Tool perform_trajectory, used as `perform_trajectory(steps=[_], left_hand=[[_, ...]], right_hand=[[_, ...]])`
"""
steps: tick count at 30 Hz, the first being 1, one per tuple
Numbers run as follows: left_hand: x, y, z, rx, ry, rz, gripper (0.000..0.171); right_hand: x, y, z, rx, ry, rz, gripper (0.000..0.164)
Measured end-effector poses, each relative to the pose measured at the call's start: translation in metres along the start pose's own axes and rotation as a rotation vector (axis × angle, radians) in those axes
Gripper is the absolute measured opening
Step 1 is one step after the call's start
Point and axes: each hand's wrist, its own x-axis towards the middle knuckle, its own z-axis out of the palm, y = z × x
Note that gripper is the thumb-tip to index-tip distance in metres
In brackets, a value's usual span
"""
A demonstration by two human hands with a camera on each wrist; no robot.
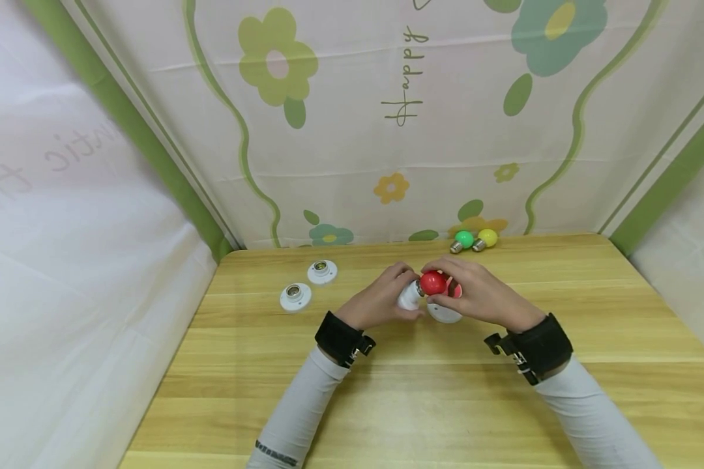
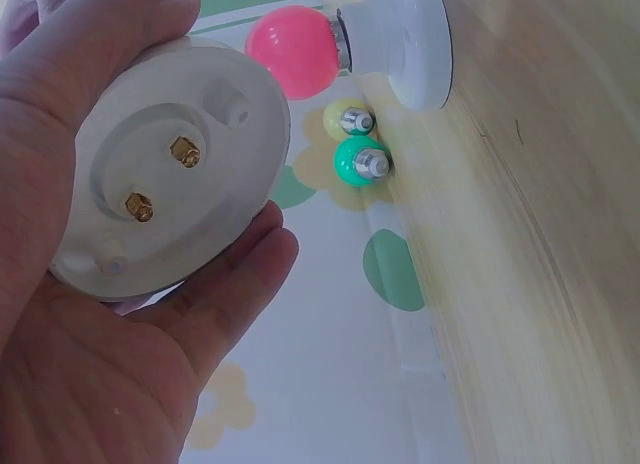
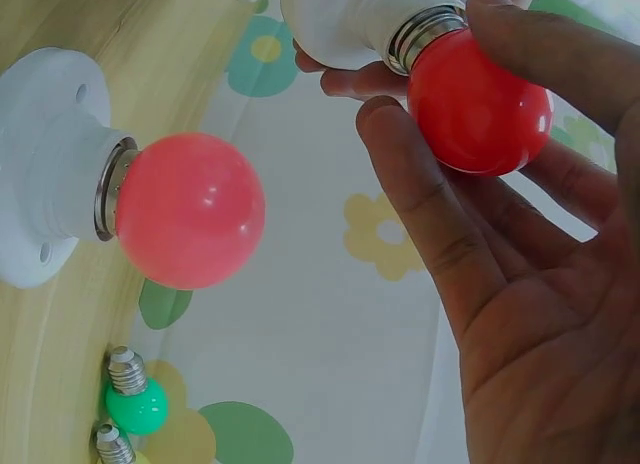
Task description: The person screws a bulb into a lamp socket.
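Note:
My left hand [image 1: 381,301] grips a white lamp socket [image 1: 409,297] by its round base. In the left wrist view the underside of this socket [image 2: 215,229] shows two brass screws. My right hand [image 1: 478,292] holds a glossy red light bulb [image 3: 480,104] between thumb and fingers. The bulb's metal screw base sits at the mouth of the held socket, with some of the thread showing. Just beside the hands, a pinkish-red bulb [image 3: 190,212] stands upright in another white socket [image 3: 50,174] on the table.
Two white sockets without bulbs, one nearer [image 1: 294,298] and one farther [image 1: 322,272], lie on the wooden table [image 1: 375,404] at left. A green bulb [image 1: 464,239] and a yellow bulb [image 1: 488,238] lie at the back edge, against a flowered curtain [image 1: 340,150].

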Motion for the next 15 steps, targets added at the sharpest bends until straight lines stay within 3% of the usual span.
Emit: perform_trajectory(steps=[15], left_hand=[[-0.0007, -0.0007, 0.0001, -0.011, 0.001, 0.005, 0.054]], right_hand=[[0.0, -0.001, 0.0009, -0.003, -0.009, 0.074, 0.049]])
